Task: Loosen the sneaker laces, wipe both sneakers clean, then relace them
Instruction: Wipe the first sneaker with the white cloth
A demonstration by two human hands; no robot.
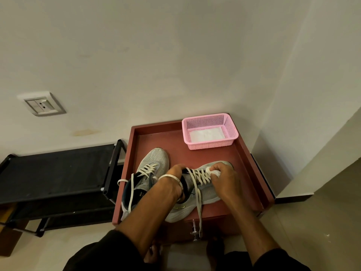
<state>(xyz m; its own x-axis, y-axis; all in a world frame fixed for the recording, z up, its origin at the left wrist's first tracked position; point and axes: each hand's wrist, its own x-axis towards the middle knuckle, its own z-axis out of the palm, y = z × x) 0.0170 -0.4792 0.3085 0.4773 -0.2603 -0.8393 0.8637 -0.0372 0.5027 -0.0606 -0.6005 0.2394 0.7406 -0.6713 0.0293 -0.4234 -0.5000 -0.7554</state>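
Here the right hand (224,178) has its fingers curled round a crumpled white wipe (214,171), pressing it onto the laced top of the right-hand sneaker (207,194), near the toe. The left hand (174,174) grips that same shoe at the collar, fingers hooked over the opening by the tongue; a thin bangle (176,180) circles the wrist. The shoe's laces (198,198) are slack, one long end trailing down past the front edge of the bench (240,159) and hanging before a metal handle (195,230) below.

Just beside it on the left sits the second grey sneaker (150,167), toe pointing away, its own loose laces spilling over the bench's raised left rim. At the far right corner of the bench stands a pink mesh basket (228,126) with more white wipes (207,134) lying flat inside. To the left of the bench is a black shoe rack (58,173), and a wall socket (42,104) is set above it.
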